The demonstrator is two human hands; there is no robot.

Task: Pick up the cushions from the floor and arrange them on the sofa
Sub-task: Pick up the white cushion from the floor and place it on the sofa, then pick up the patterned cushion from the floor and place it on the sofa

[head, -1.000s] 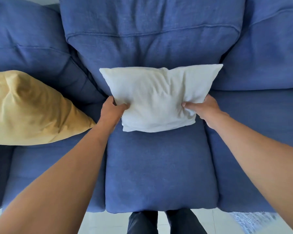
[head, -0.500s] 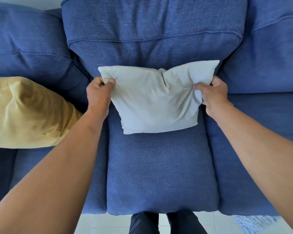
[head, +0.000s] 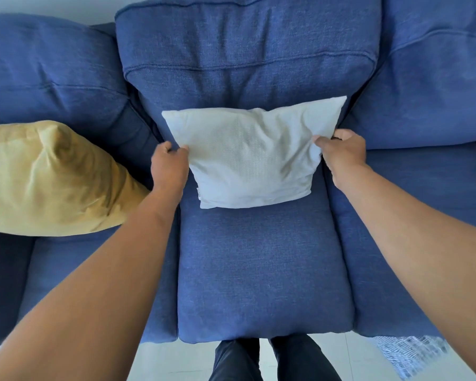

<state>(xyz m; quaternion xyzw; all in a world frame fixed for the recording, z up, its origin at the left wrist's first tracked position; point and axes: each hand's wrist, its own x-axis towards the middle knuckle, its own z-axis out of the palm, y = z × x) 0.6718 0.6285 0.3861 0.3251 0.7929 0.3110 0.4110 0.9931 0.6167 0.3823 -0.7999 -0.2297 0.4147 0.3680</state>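
Note:
A white cushion [head: 252, 158] leans against the back of the blue sofa [head: 261, 270] on its middle seat. My left hand [head: 168, 166] pinches the cushion's left edge. On the right edge my right hand [head: 341, 152] grips just below the upper corner. A mustard-yellow cushion [head: 50, 180] lies on the left seat, apart from both hands.
My legs [head: 272, 358] in dark trousers stand on a pale tiled floor [head: 176, 361] right in front of the sofa. A patterned blue-white fabric [head: 407, 353] lies on the floor at the bottom right.
Both hands slid from the cushion's lower sides up to its upper edges, then down a little. The white cushion now stands flatter against the backrest.

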